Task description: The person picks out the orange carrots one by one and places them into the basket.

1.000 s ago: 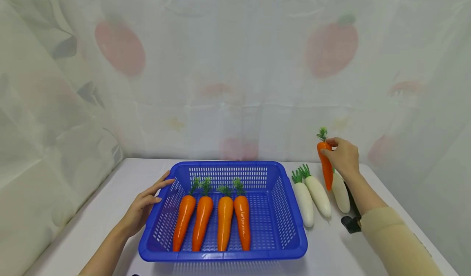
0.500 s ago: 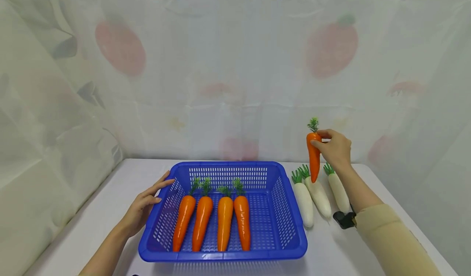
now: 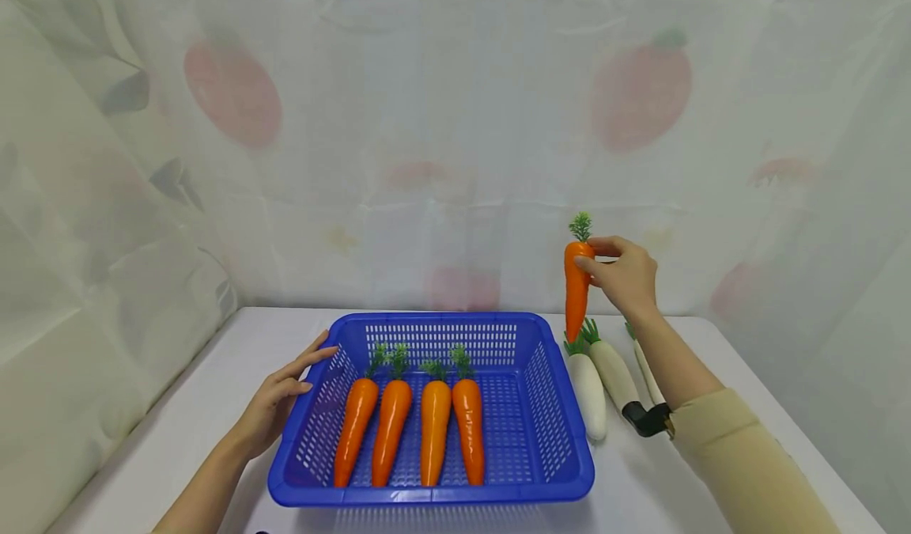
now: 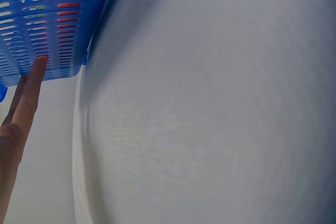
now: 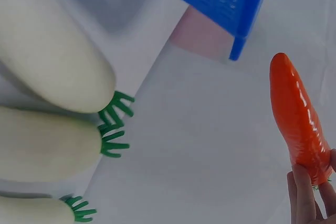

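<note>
My right hand (image 3: 621, 273) pinches an orange carrot (image 3: 576, 289) near its leafy top. The carrot hangs tip down above the white radishes, right of the basket's far corner. In the right wrist view the fingers (image 5: 303, 195) press its thick end. My left hand (image 3: 285, 388) touches the left rim of a blue plastic basket (image 3: 427, 495), with fairly straight fingers. The left wrist view shows a finger (image 4: 32, 93) against the slotted wall. Inside the basket lie several carrots (image 3: 393, 431) side by side, leafy ends toward the back.
White radishes with green stubs lie right of the basket: a near one (image 3: 589, 399), a middle one (image 3: 614, 372) and one partly behind my forearm (image 3: 646, 368). A black wrist mount (image 3: 646, 419) sits by my right sleeve. A patterned cloth (image 3: 455, 162) hangs behind the white table (image 3: 192, 407).
My right hand has carried the carrot left and upward, from over the far-right radish to near the basket's back right corner. The left hand and basket have stayed put.
</note>
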A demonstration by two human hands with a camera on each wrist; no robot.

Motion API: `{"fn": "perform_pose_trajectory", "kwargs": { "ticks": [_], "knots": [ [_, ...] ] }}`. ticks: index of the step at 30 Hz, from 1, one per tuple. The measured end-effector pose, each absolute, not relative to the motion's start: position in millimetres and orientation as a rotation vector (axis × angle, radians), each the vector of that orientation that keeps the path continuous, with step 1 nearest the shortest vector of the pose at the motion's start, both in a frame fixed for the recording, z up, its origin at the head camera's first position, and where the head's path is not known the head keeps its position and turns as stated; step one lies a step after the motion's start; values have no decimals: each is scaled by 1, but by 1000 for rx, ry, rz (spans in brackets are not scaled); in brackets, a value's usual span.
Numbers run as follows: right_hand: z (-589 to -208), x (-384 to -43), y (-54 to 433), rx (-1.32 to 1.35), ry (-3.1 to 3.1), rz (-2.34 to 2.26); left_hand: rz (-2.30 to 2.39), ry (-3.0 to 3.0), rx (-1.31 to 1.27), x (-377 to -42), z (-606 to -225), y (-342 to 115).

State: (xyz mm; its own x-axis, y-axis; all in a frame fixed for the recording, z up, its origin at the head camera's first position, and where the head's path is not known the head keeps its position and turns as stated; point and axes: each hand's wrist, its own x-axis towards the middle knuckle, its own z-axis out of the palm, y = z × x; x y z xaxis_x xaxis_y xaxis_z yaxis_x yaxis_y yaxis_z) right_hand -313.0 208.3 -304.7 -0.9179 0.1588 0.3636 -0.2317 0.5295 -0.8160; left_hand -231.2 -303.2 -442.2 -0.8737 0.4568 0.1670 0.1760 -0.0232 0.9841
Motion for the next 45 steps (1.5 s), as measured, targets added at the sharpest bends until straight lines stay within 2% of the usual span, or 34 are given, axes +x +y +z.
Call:
{"fn": "perform_pose_trajectory", "kwargs": {
  "ticks": [30,45],
  "knots": [
    [-287,-314,142,94,-2233,1834,2003,1994,705,-232,-442,-305],
    [-299,-308,117,235,-2451,1793,2015,1975,726,-232,-442,-304]
  ]
}}
